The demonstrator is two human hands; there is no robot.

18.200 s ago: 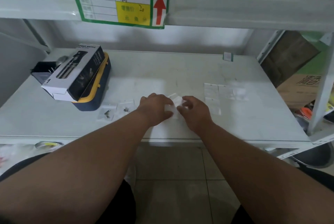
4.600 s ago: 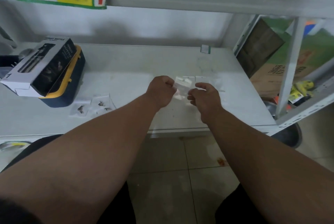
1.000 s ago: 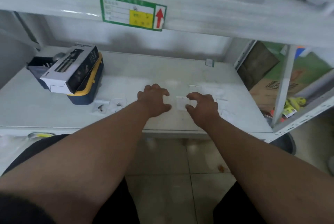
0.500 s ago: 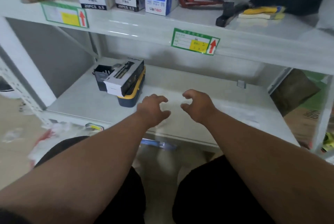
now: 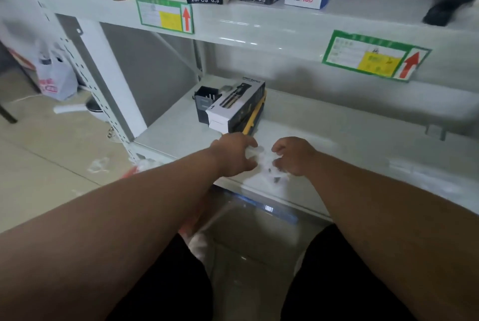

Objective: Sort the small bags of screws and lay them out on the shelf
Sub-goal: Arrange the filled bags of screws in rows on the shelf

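Observation:
Small clear bags of screws (image 5: pixel 272 174) lie near the front edge of the white lower shelf (image 5: pixel 350 144), with dark screws showing through the plastic. My left hand (image 5: pixel 234 157) hovers at their left side with fingers loosely curved and holds nothing. My right hand (image 5: pixel 294 156) is at their right side, its curled fingertips down on the plastic. Blur hides whether it pinches a bag. More clear bags (image 5: pixel 417 173) lie blurred further right on the shelf.
A black-and-white carton on a yellow-and-navy case (image 5: pixel 237 108) and a black holder (image 5: pixel 204 102) stand just behind my left hand. The upper shelf (image 5: pixel 259 25) carries boxes and green labels. A white plastic bag (image 5: pixel 55 79) sits on the floor at left.
Both hands have moved left along the shelf, from the bags at the right to the screw bags near the carton. My head has lifted and turned left.

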